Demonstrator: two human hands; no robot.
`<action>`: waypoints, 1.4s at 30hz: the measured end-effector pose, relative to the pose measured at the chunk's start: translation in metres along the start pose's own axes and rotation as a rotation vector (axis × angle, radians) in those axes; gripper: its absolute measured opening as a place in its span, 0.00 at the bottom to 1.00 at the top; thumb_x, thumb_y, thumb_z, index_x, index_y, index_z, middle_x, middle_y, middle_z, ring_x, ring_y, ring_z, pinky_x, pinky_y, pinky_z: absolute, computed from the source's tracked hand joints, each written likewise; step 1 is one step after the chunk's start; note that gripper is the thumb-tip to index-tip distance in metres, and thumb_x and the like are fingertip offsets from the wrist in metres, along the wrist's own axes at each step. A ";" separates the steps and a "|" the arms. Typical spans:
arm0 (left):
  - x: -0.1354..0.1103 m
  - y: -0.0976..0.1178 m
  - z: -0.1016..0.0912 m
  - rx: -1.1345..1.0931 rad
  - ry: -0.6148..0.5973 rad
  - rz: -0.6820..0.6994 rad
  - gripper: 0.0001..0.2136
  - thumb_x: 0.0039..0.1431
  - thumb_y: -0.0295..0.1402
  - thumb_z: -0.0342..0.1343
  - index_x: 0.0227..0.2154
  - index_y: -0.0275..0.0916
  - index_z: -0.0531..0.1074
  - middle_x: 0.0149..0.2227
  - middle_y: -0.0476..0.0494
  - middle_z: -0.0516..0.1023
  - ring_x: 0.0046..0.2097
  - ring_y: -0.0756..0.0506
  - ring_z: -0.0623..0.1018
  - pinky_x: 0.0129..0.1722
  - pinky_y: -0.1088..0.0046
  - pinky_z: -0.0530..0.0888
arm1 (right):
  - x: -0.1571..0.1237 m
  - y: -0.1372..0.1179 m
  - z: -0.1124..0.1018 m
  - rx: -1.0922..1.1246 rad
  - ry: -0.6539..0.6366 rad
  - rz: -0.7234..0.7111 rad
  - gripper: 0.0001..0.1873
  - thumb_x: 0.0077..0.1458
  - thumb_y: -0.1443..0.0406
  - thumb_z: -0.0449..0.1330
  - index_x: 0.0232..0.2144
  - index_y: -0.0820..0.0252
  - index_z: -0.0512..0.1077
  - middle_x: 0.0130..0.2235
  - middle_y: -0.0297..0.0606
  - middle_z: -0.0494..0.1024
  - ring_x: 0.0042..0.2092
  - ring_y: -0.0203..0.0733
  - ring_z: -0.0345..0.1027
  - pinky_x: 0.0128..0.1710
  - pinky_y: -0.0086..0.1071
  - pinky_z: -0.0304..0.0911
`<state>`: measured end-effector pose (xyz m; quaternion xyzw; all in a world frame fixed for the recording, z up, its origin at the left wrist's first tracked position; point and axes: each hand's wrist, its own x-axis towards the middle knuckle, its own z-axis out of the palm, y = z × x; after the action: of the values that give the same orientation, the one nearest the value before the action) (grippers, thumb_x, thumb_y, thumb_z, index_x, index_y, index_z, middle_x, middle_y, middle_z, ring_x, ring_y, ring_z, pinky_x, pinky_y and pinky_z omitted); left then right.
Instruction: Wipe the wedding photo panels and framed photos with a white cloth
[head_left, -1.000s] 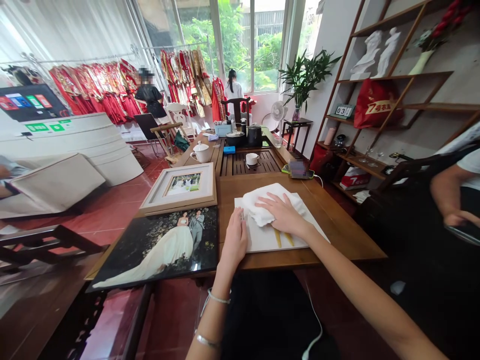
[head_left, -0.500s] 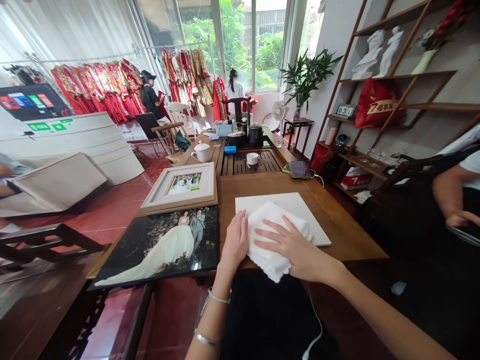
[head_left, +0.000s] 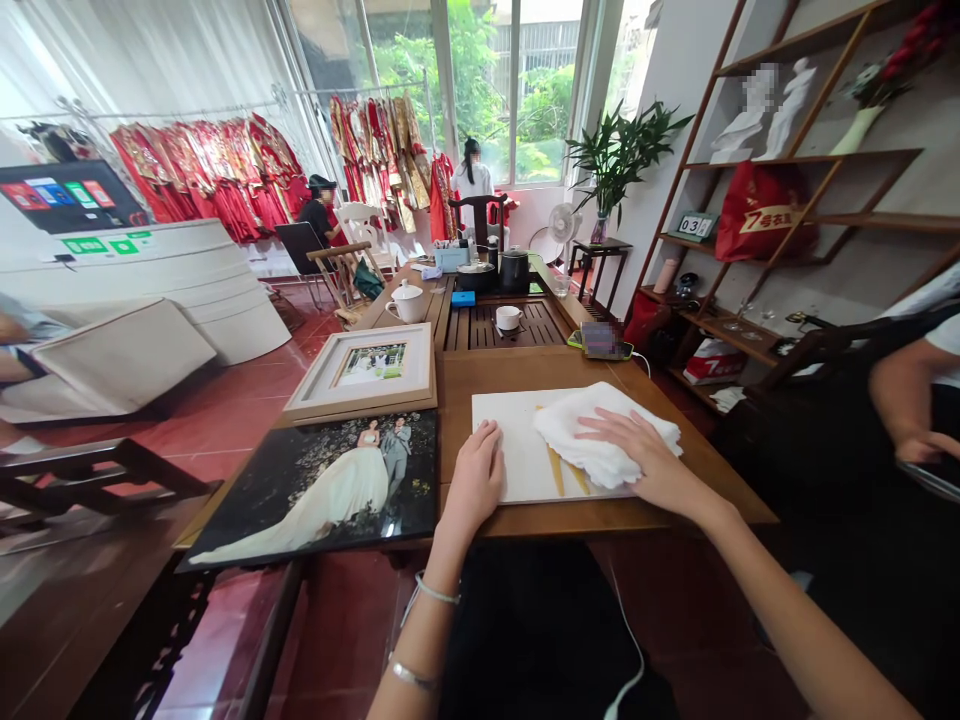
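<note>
A white flat board [head_left: 517,470] lies on the wooden table, with two narrow gold strips [head_left: 556,470] showing on its face. My left hand [head_left: 478,475] rests along the board's left edge, fingers straight and close together, holding nothing. Under my right hand [head_left: 637,455] is a crumpled white cloth [head_left: 577,420], pressed flat by spread fingers over the board's right part. The cloth hides the upper ends of the strips and the board's right edge. To the left lies a glossy wedding photo panel [head_left: 337,490], and behind it a framed photo [head_left: 367,365].
Beyond the board sit a slatted tea tray [head_left: 540,330], a white cup [head_left: 508,318], a lidded white cup [head_left: 406,301] and a phone [head_left: 600,341] with a cable. A seated person's arm [head_left: 911,400] is at the right. A dark wooden chair [head_left: 97,480] stands at left.
My right hand has slid the cloth rightward across the board, uncovering the board's left part and the gold strips. My left hand stays by the left edge.
</note>
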<state>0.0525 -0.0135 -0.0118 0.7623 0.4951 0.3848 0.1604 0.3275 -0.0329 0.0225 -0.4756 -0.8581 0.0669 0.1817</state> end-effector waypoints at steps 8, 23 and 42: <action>0.000 0.000 -0.002 0.003 -0.017 -0.006 0.17 0.61 0.26 0.44 0.50 0.31 0.70 0.57 0.31 0.69 0.62 0.40 0.65 0.63 0.55 0.62 | 0.066 0.024 0.004 -0.093 -0.048 0.101 0.37 0.42 0.75 0.52 0.57 0.53 0.64 0.66 0.41 0.53 0.67 0.49 0.39 0.62 0.54 0.41; 0.002 0.000 0.005 0.017 0.032 -0.014 0.17 0.60 0.25 0.44 0.49 0.31 0.70 0.57 0.30 0.70 0.61 0.39 0.67 0.62 0.54 0.63 | -0.045 -0.039 0.007 -0.191 0.055 0.028 0.36 0.45 0.76 0.51 0.57 0.47 0.62 0.66 0.39 0.55 0.67 0.50 0.42 0.59 0.56 0.47; 0.001 -0.001 0.002 -0.016 0.006 -0.010 0.18 0.61 0.26 0.43 0.51 0.30 0.70 0.57 0.30 0.69 0.62 0.39 0.65 0.62 0.54 0.62 | 0.089 0.024 0.004 -0.184 -0.090 0.140 0.36 0.43 0.75 0.51 0.58 0.59 0.63 0.64 0.45 0.59 0.65 0.52 0.47 0.60 0.53 0.46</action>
<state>0.0538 -0.0117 -0.0134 0.7574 0.4963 0.3902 0.1667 0.3023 0.0547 0.0344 -0.5456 -0.8325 0.0215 0.0935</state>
